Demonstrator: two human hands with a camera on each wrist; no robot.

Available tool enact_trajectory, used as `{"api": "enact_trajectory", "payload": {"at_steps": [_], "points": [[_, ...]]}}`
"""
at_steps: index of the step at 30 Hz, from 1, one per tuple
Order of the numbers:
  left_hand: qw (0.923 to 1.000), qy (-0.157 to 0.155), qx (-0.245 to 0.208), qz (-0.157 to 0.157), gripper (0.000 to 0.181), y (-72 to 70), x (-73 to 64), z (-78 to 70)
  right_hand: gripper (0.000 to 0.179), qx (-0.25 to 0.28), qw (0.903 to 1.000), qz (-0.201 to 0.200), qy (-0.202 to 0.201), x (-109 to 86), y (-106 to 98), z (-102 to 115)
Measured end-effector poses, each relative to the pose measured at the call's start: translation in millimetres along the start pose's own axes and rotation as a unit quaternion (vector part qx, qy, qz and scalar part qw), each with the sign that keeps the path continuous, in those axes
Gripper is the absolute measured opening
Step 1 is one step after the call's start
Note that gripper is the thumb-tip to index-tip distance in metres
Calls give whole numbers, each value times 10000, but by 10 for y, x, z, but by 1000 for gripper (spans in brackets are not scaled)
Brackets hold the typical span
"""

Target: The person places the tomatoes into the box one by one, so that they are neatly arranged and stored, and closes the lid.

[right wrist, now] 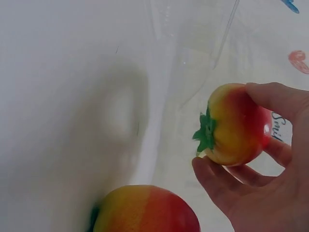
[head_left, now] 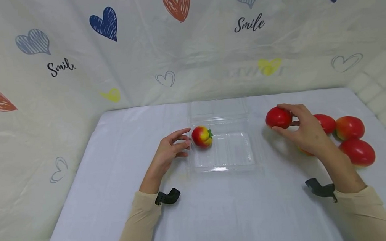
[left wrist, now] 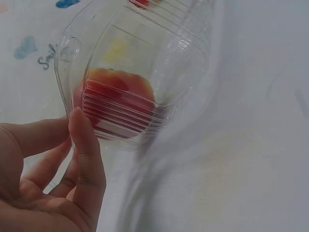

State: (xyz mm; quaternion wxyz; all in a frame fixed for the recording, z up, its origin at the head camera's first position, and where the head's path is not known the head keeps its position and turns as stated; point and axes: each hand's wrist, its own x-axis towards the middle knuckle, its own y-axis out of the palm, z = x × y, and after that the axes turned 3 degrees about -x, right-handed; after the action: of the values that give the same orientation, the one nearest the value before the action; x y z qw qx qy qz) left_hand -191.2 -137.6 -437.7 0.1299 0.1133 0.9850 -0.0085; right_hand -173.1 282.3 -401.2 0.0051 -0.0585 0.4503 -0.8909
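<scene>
A clear plastic clamshell box [head_left: 223,150] lies with its lid folded back, and one red-and-yellow tomato [head_left: 201,137] with a green leafy top sits at its left side. My left hand [head_left: 172,151] is at the box's left edge, thumb and finger pinching the rim [left wrist: 64,92] in the left wrist view. To the right of the box, my right hand [head_left: 304,128] holds another tomato [right wrist: 236,124] above the table. Its thumb and fingers are around the fruit, whose green top faces away from the palm.
Several more tomatoes lie at the right of the table, among them one at the back [head_left: 350,127] and one in front [head_left: 357,152]. Another is partly covered by the right hand. A printed curtain [head_left: 204,50] hangs behind the white-covered table [head_left: 222,213].
</scene>
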Motion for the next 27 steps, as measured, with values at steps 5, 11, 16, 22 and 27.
{"api": "enact_trajectory", "payload": {"at_steps": [5,11,16,22,27], "points": [[10000,23,-35,17,46,8,3,-8,94,73,10000,40,13,-5,-4,59],[10000,-38,-33,4,45,13,-1,-11,96,195,9998,-14,-33,-34,-4,154],[10000,-1,-57,23,46,5,-1,-10,97,310,9994,-126,-102,-60,10,192],[10000,11,-84,49,46,6,-2,-8,96,356,9989,-261,-180,-86,39,187],[10000,-6,-77,33,45,4,-6,-7,94,384,9990,-184,-120,-88,44,206]]}}
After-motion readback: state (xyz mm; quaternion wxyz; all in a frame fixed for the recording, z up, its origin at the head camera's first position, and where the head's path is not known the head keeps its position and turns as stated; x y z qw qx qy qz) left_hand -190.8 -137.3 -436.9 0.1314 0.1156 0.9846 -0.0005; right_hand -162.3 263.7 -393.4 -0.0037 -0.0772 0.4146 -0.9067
